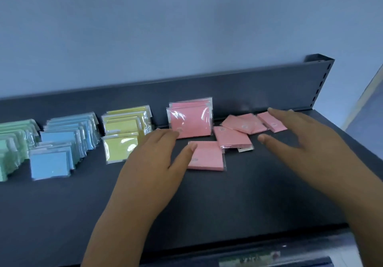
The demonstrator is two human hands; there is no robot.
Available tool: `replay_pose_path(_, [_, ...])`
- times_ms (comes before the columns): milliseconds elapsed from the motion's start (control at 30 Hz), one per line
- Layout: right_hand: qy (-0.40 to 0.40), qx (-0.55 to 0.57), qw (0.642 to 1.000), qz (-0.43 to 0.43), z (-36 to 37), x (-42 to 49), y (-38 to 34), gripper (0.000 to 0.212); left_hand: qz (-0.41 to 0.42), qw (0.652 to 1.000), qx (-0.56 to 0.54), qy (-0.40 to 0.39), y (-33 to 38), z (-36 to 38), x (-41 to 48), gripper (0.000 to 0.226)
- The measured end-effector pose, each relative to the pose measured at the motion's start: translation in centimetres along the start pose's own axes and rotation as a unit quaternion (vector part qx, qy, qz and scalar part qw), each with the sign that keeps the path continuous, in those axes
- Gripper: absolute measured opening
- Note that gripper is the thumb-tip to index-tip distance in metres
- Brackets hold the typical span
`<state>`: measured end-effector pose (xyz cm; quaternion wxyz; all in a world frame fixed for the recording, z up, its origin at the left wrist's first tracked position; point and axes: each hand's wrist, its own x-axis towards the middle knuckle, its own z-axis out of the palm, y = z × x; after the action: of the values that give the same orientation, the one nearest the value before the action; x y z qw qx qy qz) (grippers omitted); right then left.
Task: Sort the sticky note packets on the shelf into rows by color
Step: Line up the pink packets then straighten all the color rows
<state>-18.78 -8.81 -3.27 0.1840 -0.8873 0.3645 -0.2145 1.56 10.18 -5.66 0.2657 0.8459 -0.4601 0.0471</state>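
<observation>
"While the green packets (12,142), blue packets (62,138) and yellow packets (122,134) stand sorted, what's left?"

"Loose pink packets (232,137), flat on the shelf (228,204); left hand (153,163) and right hand (300,142) over them, fingers (276,113) spread, holding nothing."

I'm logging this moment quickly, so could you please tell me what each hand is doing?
Left hand: open, thumb at the edge of a flat pink packet.
Right hand: open, holding nothing, over the loose pink packets.

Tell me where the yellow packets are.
In the head view, the yellow packets stand left of centre on the shelf, between the blue row and the upright pink packets.
</observation>
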Motion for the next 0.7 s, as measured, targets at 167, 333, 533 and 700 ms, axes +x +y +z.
replay_pose_path(167, [0.037,0.006,0.999,0.016,3.1,-2.3,-5.7,0.066,-0.022,0.995,-0.099,0.012,-4.3,-3.2,-2.1,0.063])
replay_pose_path(333, [0.038,0.012,0.999,0.017,6.7,-4.2,-11.7,0.063,0.018,0.996,-0.089,-0.010,-9.2,-6.2,-3.6,0.055])
replay_pose_path(533, [0.044,-0.023,0.999,0.010,9.2,-5.5,-17.2,0.064,0.035,0.999,-0.004,-0.010,-13.4,-9.2,-4.4,0.059])
replay_pose_path(700, [0.044,-0.062,0.997,-0.011,10.0,-5.6,-20.1,0.068,0.026,0.994,0.103,0.006,-15.6,-10.7,-4.7,0.062])
